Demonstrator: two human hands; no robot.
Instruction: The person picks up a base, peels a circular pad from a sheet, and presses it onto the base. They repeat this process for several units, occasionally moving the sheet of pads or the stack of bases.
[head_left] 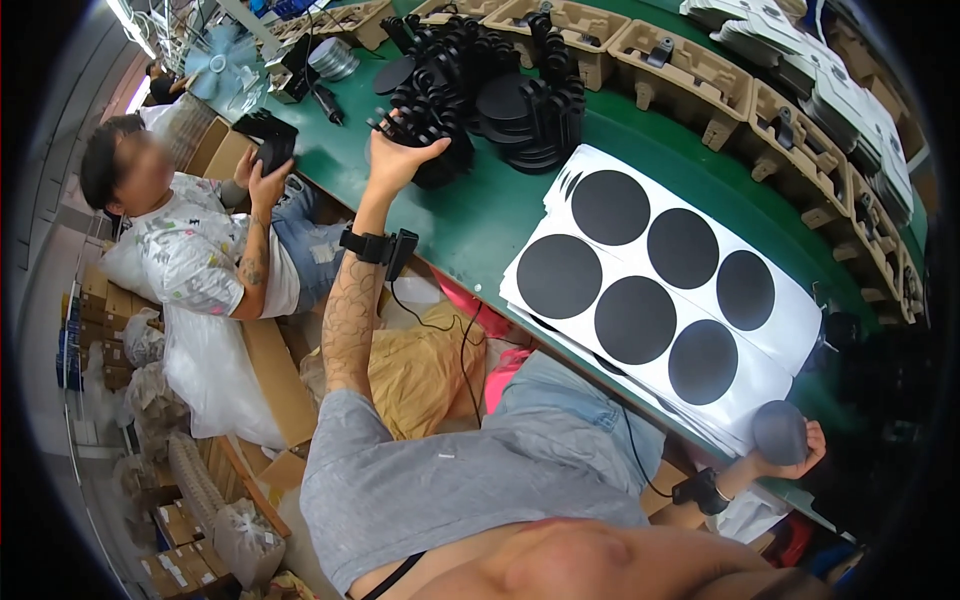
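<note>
**Both grips full: black part at left, grey disc at right**

Left hand (398,158) grip wrapped on a black plastic part (408,128), fingers curled round its lower edge, arm stretched out toward 12 o'clock over the green table (470,215). Part sits at the near edge of a big pile of black parts (480,85), touching or just beside it; cannot tell which. Black wrist strap (372,245) on the left forearm, cable hanging off it toward 6 o'clock.

Right hand (790,445) grip closed round a grey round disc (780,432), down at 4 o'clock, off the table's near edge. Disc faces the camera, fingers behind it, thumb side hidden. Black strap (700,490) on this wrist too.

Between the hands: stack of white sheets (660,290) on the table, top sheet carrying six black round discs in two rows. Right hand is just beside the stack's 5 o'clock corner.

Brown pulp trays (680,75) line the table's far edge from 12 to 3 o'clock, some with black pieces in them. Stacks of white-and-grey flat items (800,60) at 1 o'clock.

Another person (190,240) sits at 9 o'clock, one hand (265,180) holding a black part (268,135) at the table's end. Blue fan (218,60) at 11 o'clock. Plastic bags and cardboard boxes (190,560) on the floor at 7 o'clock.
</note>
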